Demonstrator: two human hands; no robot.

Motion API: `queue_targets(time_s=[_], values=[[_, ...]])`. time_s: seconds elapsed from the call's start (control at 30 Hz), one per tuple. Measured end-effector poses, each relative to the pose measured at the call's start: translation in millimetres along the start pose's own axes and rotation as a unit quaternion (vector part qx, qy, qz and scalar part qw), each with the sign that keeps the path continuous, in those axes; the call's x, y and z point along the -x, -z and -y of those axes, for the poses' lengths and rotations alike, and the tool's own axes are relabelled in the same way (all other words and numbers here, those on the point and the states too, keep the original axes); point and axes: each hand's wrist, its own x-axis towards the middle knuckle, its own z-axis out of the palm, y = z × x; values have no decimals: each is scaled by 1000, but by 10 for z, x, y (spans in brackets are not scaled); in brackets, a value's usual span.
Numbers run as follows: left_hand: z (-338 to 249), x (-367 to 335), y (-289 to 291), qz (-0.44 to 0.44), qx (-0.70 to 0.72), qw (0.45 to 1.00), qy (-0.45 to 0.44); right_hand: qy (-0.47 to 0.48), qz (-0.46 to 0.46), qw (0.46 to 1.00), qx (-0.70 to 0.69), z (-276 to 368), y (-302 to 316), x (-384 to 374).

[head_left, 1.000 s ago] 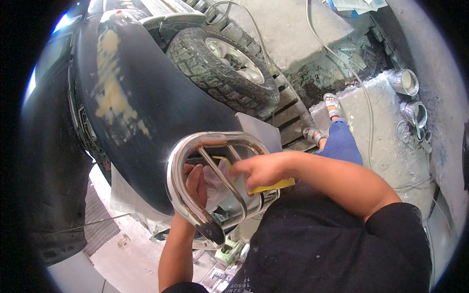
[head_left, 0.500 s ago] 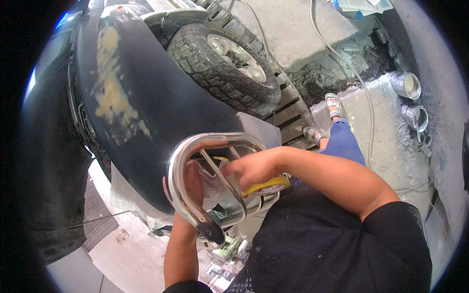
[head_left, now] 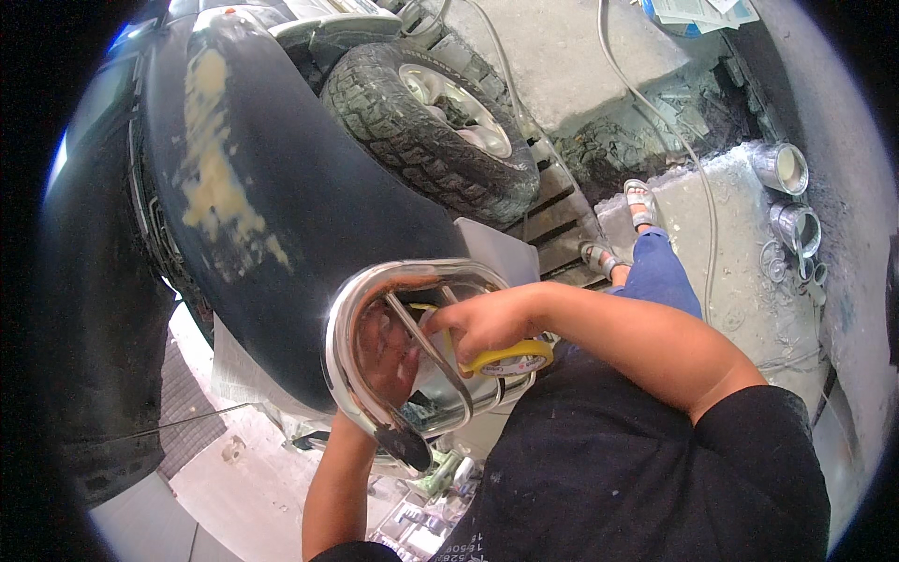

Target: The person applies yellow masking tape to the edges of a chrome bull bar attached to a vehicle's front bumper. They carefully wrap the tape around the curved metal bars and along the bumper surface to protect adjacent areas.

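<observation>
A chrome tubular guard (head_left: 342,361) with crossbars curves around a recess at the vehicle's front corner. Through its bars, my left hand (head_left: 386,351) reaches into the recess. Its fingers look stretched out along the surface inside, partly covered by the tubes. My right hand (head_left: 492,323) is closed on a roll of yellow tape (head_left: 510,361) at the guard's right side, with its index finger pointing in between the bars. A short yellowish strip shows by that fingertip. What lies under the left palm is hidden.
The dark fender (head_left: 318,187) carries a beige filler patch (head_left: 213,169). Beyond it is a knobby tyre (head_left: 421,136) over a slatted grate. Hoses (head_left: 698,169) cross the floor, and open metal cans (head_left: 779,167) stand at the right wall. A sandaled foot (head_left: 641,204) is on the concrete.
Inside the guard, my left hand has moved right and over the pale surface that showed before. Its forearm has shifted slightly left. The right hand and tape roll have hardly moved.
</observation>
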Motion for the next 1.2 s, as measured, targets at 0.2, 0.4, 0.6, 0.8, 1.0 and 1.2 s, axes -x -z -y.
queue_targets(time_s=[0.2, 0.4, 0.6, 0.8, 1.0, 1.2], values=[[-23, -70, -47, 67, 63, 994, 66, 0, -12, 1000, 3, -127, 11, 70], [4, -157, -54, 61, 71, 994, 51, 7, -9, 1000, -29, -251, 20, 126], [-98, -261, 108, 51, 118, 990, 59, 17, -10, 999, -27, -247, 46, 167], [11, -189, -74, 45, 55, 996, 61, 21, -13, 999, -36, -285, 71, 179], [-6, -215, 15, 67, 82, 992, 69, 15, -12, 1000, -7, -226, 66, 200], [-184, -319, 222, 85, 162, 980, 80, 17, -8, 1000, -1, -215, 55, 172]])
